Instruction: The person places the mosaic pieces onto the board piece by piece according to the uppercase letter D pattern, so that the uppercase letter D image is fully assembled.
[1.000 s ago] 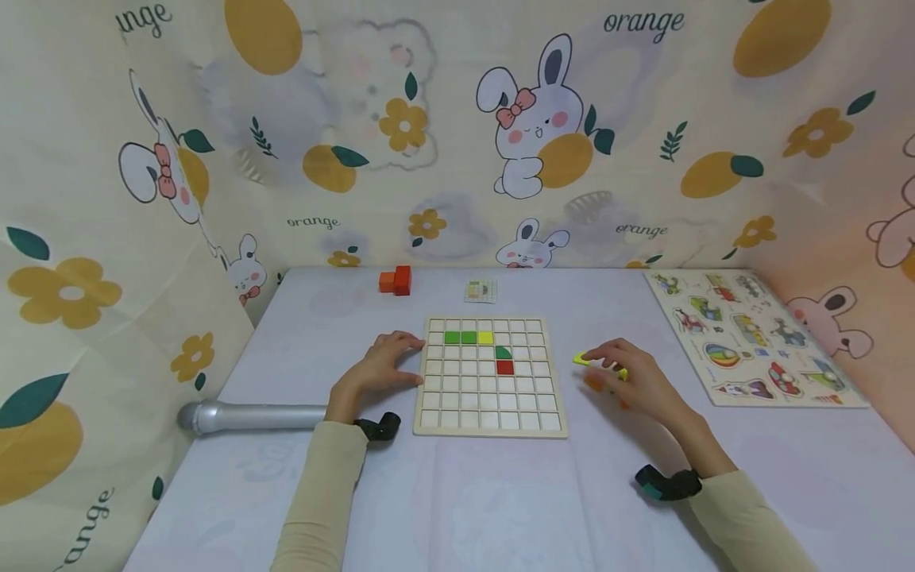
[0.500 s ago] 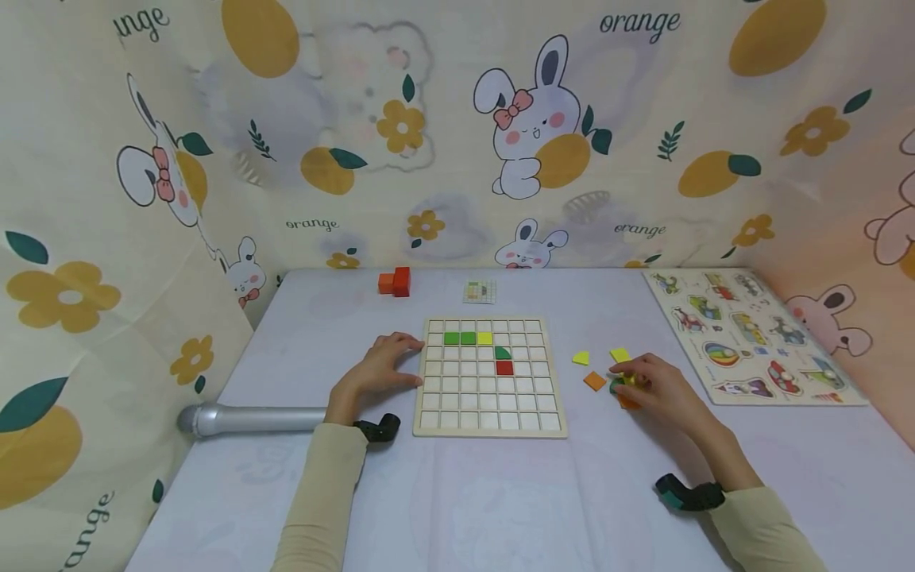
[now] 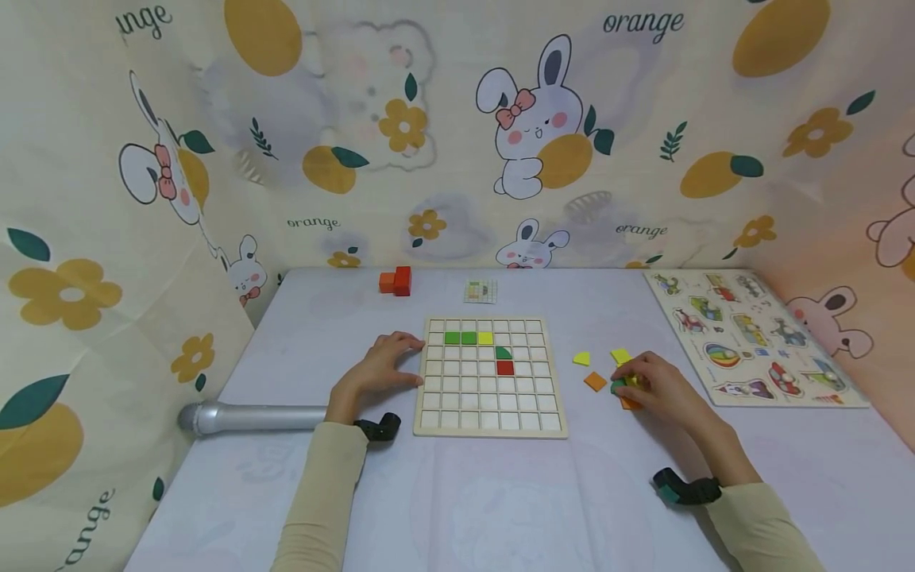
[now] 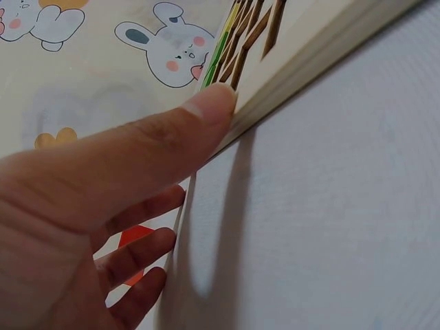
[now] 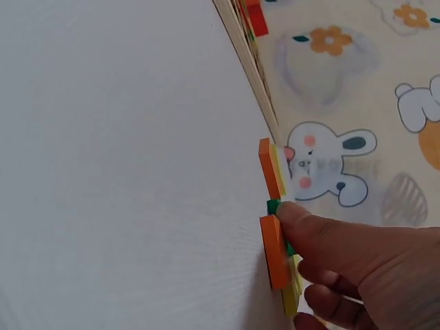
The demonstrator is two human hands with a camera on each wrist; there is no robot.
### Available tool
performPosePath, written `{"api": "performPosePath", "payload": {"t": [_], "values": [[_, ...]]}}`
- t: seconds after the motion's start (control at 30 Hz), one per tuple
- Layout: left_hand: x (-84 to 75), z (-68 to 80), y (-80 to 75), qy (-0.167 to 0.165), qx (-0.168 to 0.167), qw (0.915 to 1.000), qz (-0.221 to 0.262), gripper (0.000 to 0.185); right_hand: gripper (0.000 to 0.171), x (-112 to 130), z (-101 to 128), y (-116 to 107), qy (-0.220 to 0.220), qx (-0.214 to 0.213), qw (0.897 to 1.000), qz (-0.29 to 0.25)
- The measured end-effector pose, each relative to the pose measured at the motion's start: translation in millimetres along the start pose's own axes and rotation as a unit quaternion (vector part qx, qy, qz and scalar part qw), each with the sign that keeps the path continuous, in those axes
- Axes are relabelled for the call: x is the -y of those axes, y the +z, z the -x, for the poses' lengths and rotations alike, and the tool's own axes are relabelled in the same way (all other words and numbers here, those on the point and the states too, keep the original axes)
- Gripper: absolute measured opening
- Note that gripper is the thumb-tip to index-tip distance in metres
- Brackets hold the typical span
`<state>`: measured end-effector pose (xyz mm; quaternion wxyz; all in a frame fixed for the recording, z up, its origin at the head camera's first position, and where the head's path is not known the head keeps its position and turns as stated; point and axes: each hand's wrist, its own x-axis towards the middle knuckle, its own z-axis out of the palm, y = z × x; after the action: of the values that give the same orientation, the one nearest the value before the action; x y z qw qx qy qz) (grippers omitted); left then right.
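A wooden grid board point(image 3: 492, 429) lies on the table. In it sit two green tiles point(image 3: 461, 338), a yellow tile point(image 3: 485, 338), a green quarter-round tile point(image 3: 503, 353) and a red tile point(image 3: 505, 368). My left hand point(image 3: 379, 369) rests against the board's left edge; its thumb point(image 4: 210, 106) touches the rim, the fingers loosely extended. Right of the board, my right hand point(image 3: 661, 389) pinches a small green tile point(image 3: 618, 386) low among loose pieces. Orange tiles point(image 5: 273, 251) lie beside it, and yellow pieces point(image 3: 582, 359) lie farther back. The fingers partly hide the green tile.
Orange and red blocks point(image 3: 395, 281) stand at the back left, near a small printed pattern card point(image 3: 480, 291). A picture puzzle board point(image 3: 758, 342) lies at the right. A silver tube point(image 3: 260, 417) lies left of my left forearm.
My right hand has moved right and toward me, off the yellow and orange pieces, and now has its fingers on the green tile. My left hand stays at the board's edge.
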<state>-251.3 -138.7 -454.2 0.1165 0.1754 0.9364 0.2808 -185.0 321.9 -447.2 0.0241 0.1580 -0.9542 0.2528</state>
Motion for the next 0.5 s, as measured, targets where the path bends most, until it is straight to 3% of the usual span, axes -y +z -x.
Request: {"api": "performPosePath", "payload": {"t": [0.27,0.5], "values": [[-0.2,-0.2,-0.9,0.008,0.002,0.9999,-0.007,0.067,0.017,-0.8,-2.2,3.2,-0.021,-0.023,0.999,-0.023],[-1.4,1.4,-2.3,0.019,0.003,0.9998,-0.008,0.067,0.02,20.5,-13.9,11.1,-0.064,-0.066,0.995,-0.035]]}}
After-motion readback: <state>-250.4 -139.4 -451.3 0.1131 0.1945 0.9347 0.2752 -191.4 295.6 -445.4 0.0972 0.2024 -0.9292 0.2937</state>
